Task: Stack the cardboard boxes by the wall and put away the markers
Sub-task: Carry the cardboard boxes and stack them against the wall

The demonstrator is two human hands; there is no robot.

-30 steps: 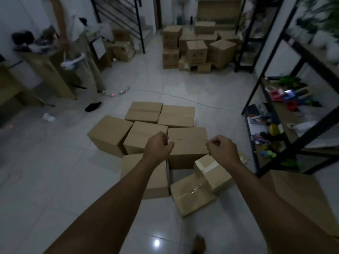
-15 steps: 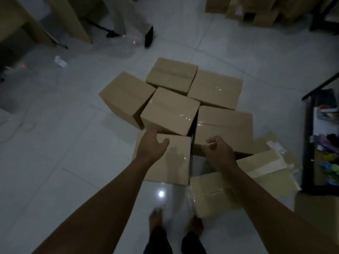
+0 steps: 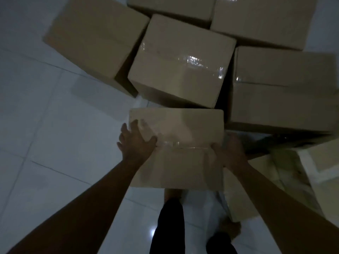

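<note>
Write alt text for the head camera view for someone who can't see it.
Both hands reach down to a taped cardboard box on a tiled floor: left hand spread on its left edge, right hand at its right side. More boxes crowd behind.

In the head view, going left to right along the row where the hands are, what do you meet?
Bare floor tiles → left hand → taped box between the hands → right hand → tilted box with pale tape at the right edge.
</note>
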